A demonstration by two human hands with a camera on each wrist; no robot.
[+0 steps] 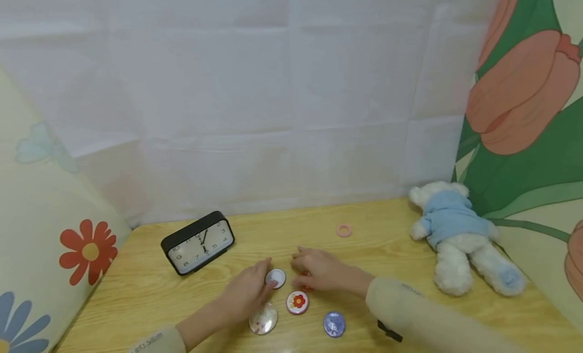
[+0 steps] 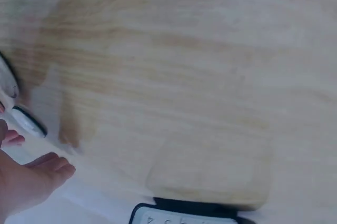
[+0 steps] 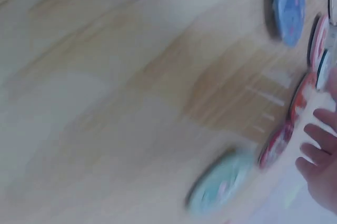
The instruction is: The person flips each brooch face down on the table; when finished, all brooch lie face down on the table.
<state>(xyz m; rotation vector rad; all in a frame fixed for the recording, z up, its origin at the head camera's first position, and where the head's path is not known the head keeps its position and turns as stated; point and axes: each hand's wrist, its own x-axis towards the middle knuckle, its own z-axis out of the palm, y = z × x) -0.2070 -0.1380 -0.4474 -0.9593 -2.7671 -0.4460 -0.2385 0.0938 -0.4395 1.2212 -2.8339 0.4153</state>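
A round white badge sits between the hands, at the thumb of the left hand, its fingers loosely extended; the right hand, fingers relaxed and parted, is just beside an orange-red badge. Nearby, a glossy badge shows a red flower on the wood-grained table. Farther out, the black rectangular clock bears readable numerals, while lettering on the pale sleeve is blurred.

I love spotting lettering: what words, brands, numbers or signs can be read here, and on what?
"2", "3", "4", "5", "7", "8", "9", "10": clock; its other numerals are unclear.
Left sleeve: lettering, too blurred.
Right sleeve: lettering, too blurred.
Blue badge: white marks, too small.
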